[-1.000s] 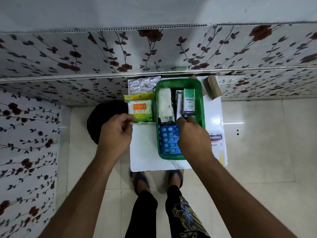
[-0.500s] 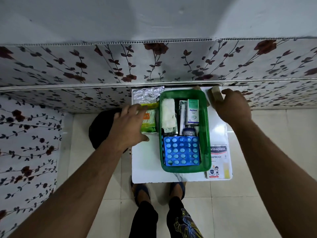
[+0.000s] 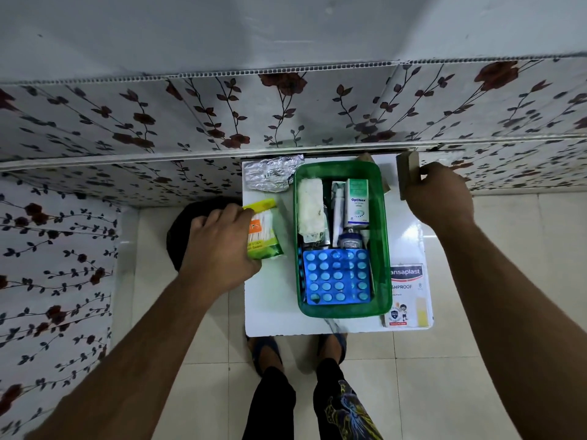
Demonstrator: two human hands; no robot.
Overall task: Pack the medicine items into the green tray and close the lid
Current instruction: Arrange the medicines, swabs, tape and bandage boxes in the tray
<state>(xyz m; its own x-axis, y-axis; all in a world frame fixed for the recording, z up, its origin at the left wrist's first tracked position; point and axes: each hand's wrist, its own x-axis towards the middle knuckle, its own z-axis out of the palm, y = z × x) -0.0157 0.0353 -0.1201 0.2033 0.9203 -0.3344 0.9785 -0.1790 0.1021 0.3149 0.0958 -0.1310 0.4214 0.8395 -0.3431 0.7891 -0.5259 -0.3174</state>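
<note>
The green tray [image 3: 386,249] sits open on the small white worktop [image 3: 276,300], and everything else is placed around it. Inside the tray, a blue blister pack [image 3: 336,276] with round pale tablets fills the end nearest the person; beyond it a white gauze roll [image 3: 310,206] lies along the tray's left wall, an Optibex box [image 3: 357,201] stands toward the right wall, and a small bottle [image 3: 349,239] rests between the box and the blister pack. Just left of the tray, the left hand [image 3: 219,252] lies on a yellow-green packet of cotton buds [image 3: 263,230], its fingers [image 3: 232,214] curled over the packet's left edge and gripping it. Beyond that packet, at the tray's far left corner, a crumpled silver foil strip [image 3: 273,173] lies flat on the worktop. To the right of the tray's far end, the right hand [image 3: 440,193] has closed its fingers around a brownish bandage roll [image 3: 407,173], pinching it at the worktop's back edge. A Hansaplast plaster box [image 3: 409,296] lies flat just beside the tray's near right corner, its left edge tucked against the tray. I cannot spot a lid on the tray.
</note>
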